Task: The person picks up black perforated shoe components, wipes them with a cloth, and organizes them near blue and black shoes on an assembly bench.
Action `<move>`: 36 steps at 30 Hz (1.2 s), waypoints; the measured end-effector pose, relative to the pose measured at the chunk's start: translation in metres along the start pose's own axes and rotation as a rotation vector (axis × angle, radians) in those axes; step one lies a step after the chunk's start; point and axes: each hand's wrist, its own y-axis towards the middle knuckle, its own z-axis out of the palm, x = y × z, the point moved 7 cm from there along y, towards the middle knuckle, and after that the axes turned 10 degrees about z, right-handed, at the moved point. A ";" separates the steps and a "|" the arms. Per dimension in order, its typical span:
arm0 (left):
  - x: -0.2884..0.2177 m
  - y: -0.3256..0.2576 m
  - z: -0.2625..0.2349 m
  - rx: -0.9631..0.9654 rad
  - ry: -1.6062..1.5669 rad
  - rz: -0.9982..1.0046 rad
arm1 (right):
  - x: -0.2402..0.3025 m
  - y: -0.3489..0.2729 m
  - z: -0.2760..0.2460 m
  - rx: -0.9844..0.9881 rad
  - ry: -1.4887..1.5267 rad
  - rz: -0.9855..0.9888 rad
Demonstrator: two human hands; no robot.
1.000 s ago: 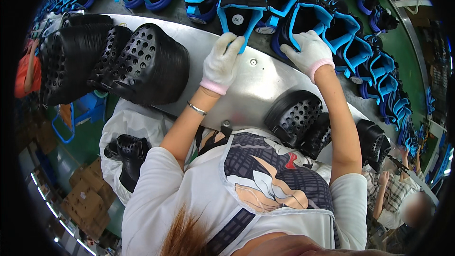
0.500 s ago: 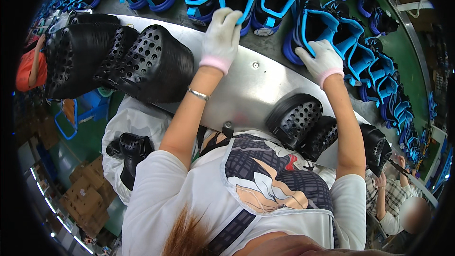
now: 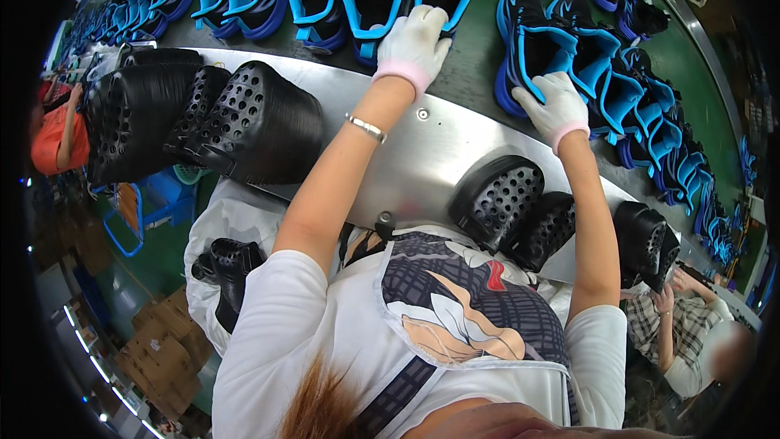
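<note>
Both my hands wear white knitted gloves with pink cuffs. My left hand (image 3: 414,42) is closed at the heel of a black and blue sneaker (image 3: 465,2) with a bright blue collar lining; its fingertips are partly hidden there. Just left of it stands a similar sneaker (image 3: 357,6). My right hand (image 3: 556,102) grips the rear collar of another sneaker (image 3: 510,53), thumb on the outer side and fingers over the edge. That sneaker leads a tight row curving away to the right. All these shoes stand on a dark green surface.
A metal ledge (image 3: 398,158) lies between me and the shoes. Large black perforated shoe-shaped pieces (image 3: 264,126) stand at its left, and smaller black perforated pieces (image 3: 504,199) at its right. A person in orange (image 3: 61,142) is far left; another in plaid (image 3: 686,325) is lower right.
My left hand has shifted right, from one sneaker's heel to the neighbouring one. The left group of sneakers has slid left, widening the gap to the sneaker my right hand holds.
</note>
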 end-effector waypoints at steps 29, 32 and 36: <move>-0.051 -0.005 0.029 0.206 -0.092 0.028 | 0.011 -0.173 -0.041 0.042 0.345 -0.009; -0.041 0.003 0.001 -0.080 -0.127 0.052 | 0.027 -0.196 -0.027 0.044 0.272 -0.045; -0.034 0.010 -0.037 -0.480 0.058 0.162 | 0.030 -0.198 -0.021 -0.002 0.227 -0.039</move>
